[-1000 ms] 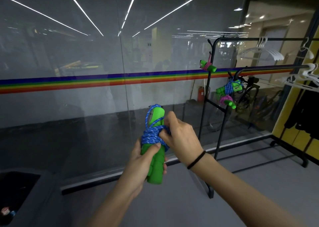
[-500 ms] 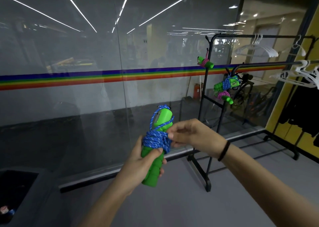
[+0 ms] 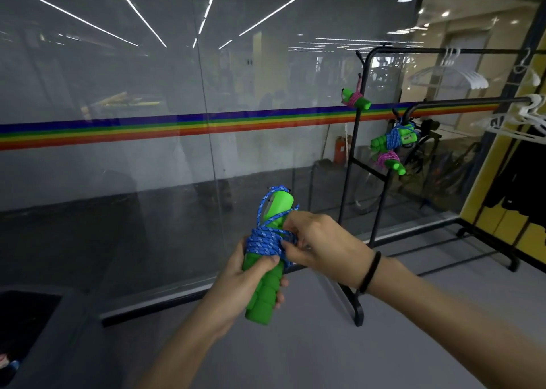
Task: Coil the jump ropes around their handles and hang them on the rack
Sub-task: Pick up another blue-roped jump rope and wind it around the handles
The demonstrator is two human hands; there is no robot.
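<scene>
Now the right hand is back against the blue rope, its fingertips pinching strands at the right edge of the coil. Half a second ago it sits a little further out toward the rack, drawing the rope end taut. That return reads as tucking the end under the wraps, the last bit of the coiling step.

The left hand grips the pair of green handles low down, thumb pressed at the bottom edge of the coil and fingers curled round the back. The handles stand nearly upright, well to the left of the rack and lower than its hooks. A loop of rope arches over their top end. That loop is probably what will catch on a hook.

On the rack three bundles already hang at its left end: one with pink rope high on the post, and one blue and one pink just below the lower bar. White hangers sit further along the rack.

So the bundle in hand looks close to ready. Whether the end is locked in cannot be told, since the fingers cover it. If it slips, the coil may loosen on the way to the rack.
</scene>
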